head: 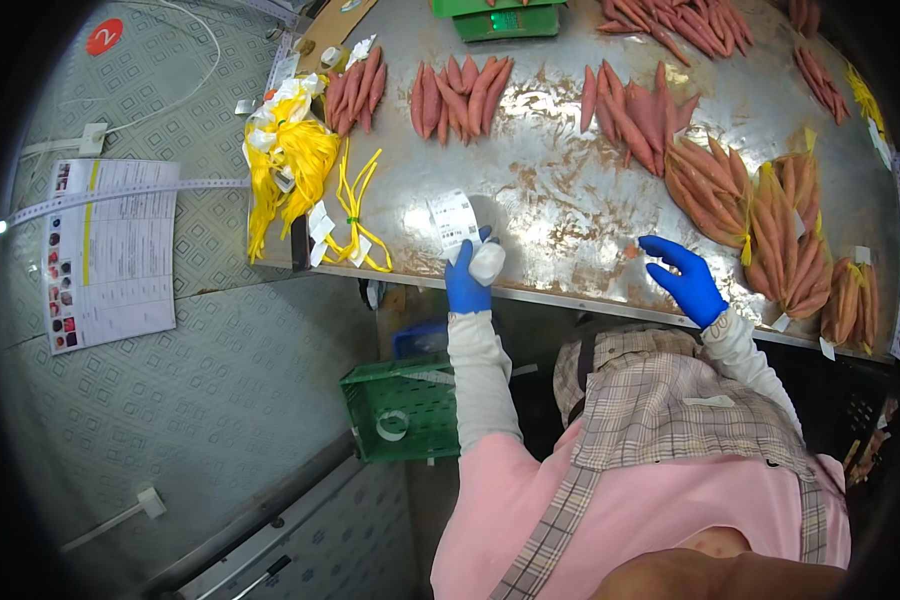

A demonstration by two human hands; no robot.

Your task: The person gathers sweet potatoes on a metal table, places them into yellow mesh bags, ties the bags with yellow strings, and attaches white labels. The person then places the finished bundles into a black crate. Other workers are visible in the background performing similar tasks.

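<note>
My left hand point(468, 289), in a blue glove, grips a white roll of labels point(487, 262) at the table's near edge. From it a printed label strip point(452, 217) stands up past my fingers, bearing writing and codes. Over the near edge farther right is my gloved right hand point(682, 281), fingers apart and holding nothing. Close to its right lie sweet potatoes in yellow net bags point(709, 187), with more net-bagged sweet potatoes point(787, 255) beyond. Loose sweet potatoes lie in a left group point(461, 97) and a right group point(634, 112) across the metal table point(412, 187).
Yellow nets point(300, 150) heap at the table's left end, beside a tied yellow bunch point(354, 206) with white tags. A green scale point(506, 24) stands at the far side. Below the near edge sits a green plastic crate point(352, 409). A printed sheet point(127, 262) hangs at left.
</note>
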